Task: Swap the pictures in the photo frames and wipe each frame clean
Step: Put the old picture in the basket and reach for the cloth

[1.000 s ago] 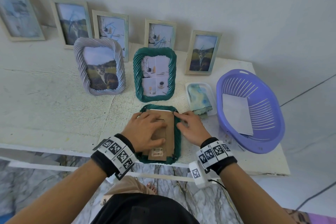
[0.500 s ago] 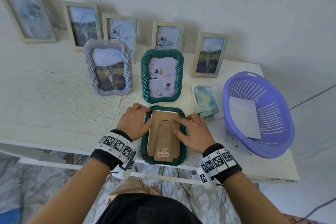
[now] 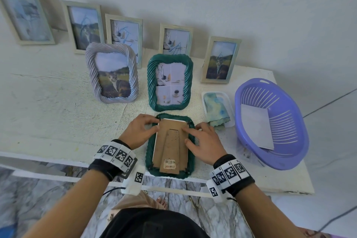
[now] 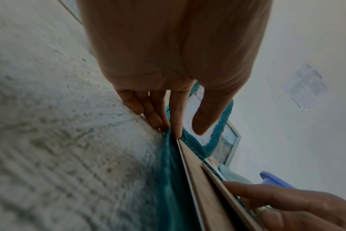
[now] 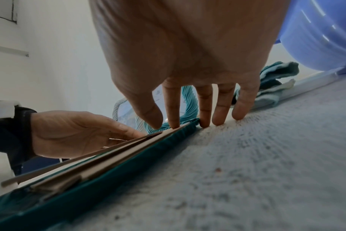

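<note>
1. Green twisted-rim frame point(image 3: 170, 146): lies face down at the front edge of the white table point(image 3: 48, 114), brown backing board point(image 3: 172, 141) up, barcode sticker at the near end, flat stand slightly raised.
2. Left hand point(image 3: 139, 130): fingers extended and close together; tips contact the frame's far left corner and the table.
3. Right hand point(image 3: 202, 142): fingers straight, slightly spread; index tip presses the backing board, remaining tips rest at the right rim.

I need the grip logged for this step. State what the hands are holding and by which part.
Nothing is gripped. The left hand touches the far left corner of the face-down green frame; the right hand rests straight fingers on its cardboard backing and right edge.
</note>
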`<state>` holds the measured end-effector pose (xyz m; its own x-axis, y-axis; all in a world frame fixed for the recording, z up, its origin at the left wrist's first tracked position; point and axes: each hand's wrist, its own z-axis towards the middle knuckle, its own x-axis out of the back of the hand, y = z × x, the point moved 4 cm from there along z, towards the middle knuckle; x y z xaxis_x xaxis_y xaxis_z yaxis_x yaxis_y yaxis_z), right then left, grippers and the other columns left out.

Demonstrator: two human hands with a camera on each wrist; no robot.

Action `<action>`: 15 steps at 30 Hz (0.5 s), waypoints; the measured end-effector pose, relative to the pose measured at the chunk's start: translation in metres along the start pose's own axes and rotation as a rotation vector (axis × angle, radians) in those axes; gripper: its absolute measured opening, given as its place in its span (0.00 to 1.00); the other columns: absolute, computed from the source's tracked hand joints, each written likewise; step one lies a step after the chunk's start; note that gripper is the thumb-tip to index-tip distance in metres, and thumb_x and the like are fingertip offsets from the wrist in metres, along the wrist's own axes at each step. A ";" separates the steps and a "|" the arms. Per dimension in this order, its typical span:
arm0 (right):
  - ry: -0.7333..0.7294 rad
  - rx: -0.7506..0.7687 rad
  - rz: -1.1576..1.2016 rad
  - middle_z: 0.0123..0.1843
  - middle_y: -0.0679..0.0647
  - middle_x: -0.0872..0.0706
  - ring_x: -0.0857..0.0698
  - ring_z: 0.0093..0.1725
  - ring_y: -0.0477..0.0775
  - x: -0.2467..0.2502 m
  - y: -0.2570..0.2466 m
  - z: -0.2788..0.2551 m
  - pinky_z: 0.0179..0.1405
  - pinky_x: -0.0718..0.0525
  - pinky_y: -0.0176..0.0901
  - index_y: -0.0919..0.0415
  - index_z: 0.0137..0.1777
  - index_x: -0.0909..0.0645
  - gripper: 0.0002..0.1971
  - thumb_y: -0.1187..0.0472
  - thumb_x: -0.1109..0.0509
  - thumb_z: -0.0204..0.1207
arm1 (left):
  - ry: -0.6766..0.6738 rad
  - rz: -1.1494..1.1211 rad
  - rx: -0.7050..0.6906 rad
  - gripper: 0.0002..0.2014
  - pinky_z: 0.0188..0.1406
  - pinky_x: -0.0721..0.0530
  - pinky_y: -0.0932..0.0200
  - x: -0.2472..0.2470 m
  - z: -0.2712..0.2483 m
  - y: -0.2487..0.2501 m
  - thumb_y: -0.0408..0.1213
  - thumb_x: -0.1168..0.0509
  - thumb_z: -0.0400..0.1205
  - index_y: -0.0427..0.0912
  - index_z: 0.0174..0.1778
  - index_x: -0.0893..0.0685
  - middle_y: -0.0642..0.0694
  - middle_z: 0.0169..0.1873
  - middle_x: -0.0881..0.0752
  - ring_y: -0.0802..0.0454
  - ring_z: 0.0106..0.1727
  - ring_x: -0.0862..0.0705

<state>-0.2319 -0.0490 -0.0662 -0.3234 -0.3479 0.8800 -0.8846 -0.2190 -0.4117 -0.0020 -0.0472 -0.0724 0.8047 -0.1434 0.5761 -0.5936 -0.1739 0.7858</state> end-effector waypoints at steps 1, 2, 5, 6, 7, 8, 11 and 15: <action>0.000 -0.003 0.000 0.58 0.52 0.27 0.29 0.61 0.58 0.000 0.000 0.000 0.62 0.26 0.53 0.40 0.75 0.26 0.30 0.39 0.47 0.72 | 0.006 0.008 -0.013 0.12 0.66 0.29 0.62 0.000 0.000 0.000 0.40 0.30 0.81 0.47 0.60 0.13 0.47 0.60 0.19 0.53 0.62 0.20; 0.000 -0.004 0.003 0.58 0.52 0.27 0.29 0.61 0.58 0.000 0.000 0.000 0.62 0.26 0.52 0.40 0.75 0.26 0.29 0.40 0.45 0.73 | 0.015 0.019 -0.030 0.12 0.65 0.29 0.63 0.001 0.000 0.000 0.39 0.30 0.81 0.46 0.60 0.13 0.47 0.60 0.19 0.54 0.61 0.20; 0.000 0.002 0.007 0.58 0.52 0.27 0.29 0.61 0.57 0.001 0.000 0.000 0.61 0.26 0.52 0.40 0.75 0.26 0.25 0.43 0.41 0.77 | 0.038 0.071 -0.078 0.14 0.63 0.31 0.65 0.001 -0.003 0.004 0.39 0.29 0.80 0.44 0.62 0.14 0.46 0.59 0.19 0.55 0.59 0.21; -0.003 0.000 0.004 0.58 0.52 0.27 0.30 0.61 0.57 0.001 0.000 0.000 0.61 0.26 0.52 0.40 0.75 0.26 0.25 0.43 0.41 0.77 | 0.037 0.090 -0.090 0.15 0.64 0.30 0.64 0.001 -0.004 0.006 0.42 0.30 0.80 0.43 0.62 0.14 0.45 0.59 0.19 0.54 0.60 0.21; -0.003 -0.001 0.001 0.58 0.52 0.27 0.30 0.61 0.57 0.001 -0.001 0.000 0.61 0.26 0.52 0.39 0.75 0.26 0.26 0.42 0.43 0.76 | 0.030 0.110 -0.093 0.18 0.64 0.29 0.62 0.001 -0.004 0.006 0.47 0.31 0.79 0.43 0.62 0.14 0.45 0.59 0.19 0.53 0.60 0.20; -0.003 -0.002 0.000 0.58 0.52 0.27 0.30 0.61 0.57 0.001 -0.001 0.000 0.61 0.26 0.52 0.39 0.75 0.26 0.27 0.41 0.44 0.74 | 0.022 0.131 -0.098 0.23 0.64 0.28 0.60 0.000 -0.004 0.006 0.53 0.34 0.76 0.43 0.62 0.15 0.46 0.58 0.19 0.52 0.60 0.20; 0.006 -0.001 0.001 0.58 0.52 0.27 0.29 0.61 0.57 0.002 -0.001 -0.001 0.61 0.26 0.52 0.39 0.74 0.26 0.28 0.41 0.46 0.73 | 0.020 0.189 -0.100 0.22 0.63 0.25 0.56 -0.001 -0.005 0.006 0.52 0.35 0.76 0.44 0.63 0.16 0.46 0.57 0.20 0.50 0.59 0.20; 0.019 0.016 -0.033 0.58 0.52 0.28 0.29 0.62 0.58 0.002 -0.003 -0.002 0.61 0.26 0.53 0.39 0.76 0.28 0.25 0.44 0.41 0.78 | 0.095 0.233 -0.065 0.12 0.52 0.18 0.49 0.000 -0.013 0.007 0.38 0.31 0.78 0.44 0.56 0.22 0.46 0.49 0.18 0.48 0.45 0.18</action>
<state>-0.2303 -0.0467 -0.0627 -0.3003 -0.3228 0.8976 -0.8897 -0.2446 -0.3856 -0.0062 -0.0359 -0.0639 0.6455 -0.0798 0.7596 -0.7637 -0.0838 0.6401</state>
